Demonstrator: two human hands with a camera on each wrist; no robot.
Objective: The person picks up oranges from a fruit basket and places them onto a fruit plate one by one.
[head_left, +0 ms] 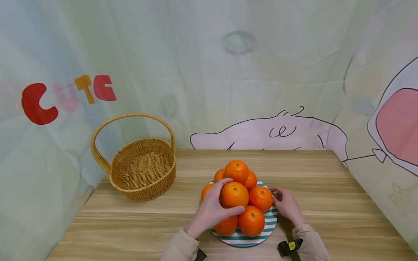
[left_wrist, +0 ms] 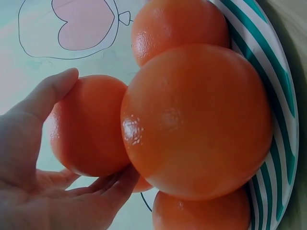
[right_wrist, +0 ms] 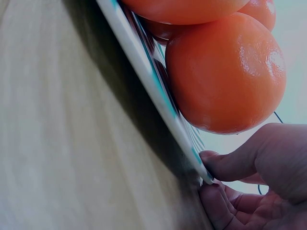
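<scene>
Several oranges (head_left: 251,220) are heaped on a round plate (head_left: 243,241) with green and white stripes. My left hand (head_left: 209,208) holds one orange (head_left: 234,194) near the top of the heap, thumb on one side and fingers on the other. The left wrist view shows that orange (left_wrist: 88,129) within the grasp, with a nearer orange (left_wrist: 196,124) beside it. At the plate's right side, my right hand (head_left: 289,206) pinches the rim. Up close in the right wrist view, thumb and fingers grip the plate edge (right_wrist: 160,93), just below an orange (right_wrist: 225,72).
A round wicker basket (head_left: 143,192) with a tall handle stands at the back left of the wooden table (head_left: 310,174). No contents show inside it. A printed cloth (head_left: 209,72) hangs behind the table and along both sides.
</scene>
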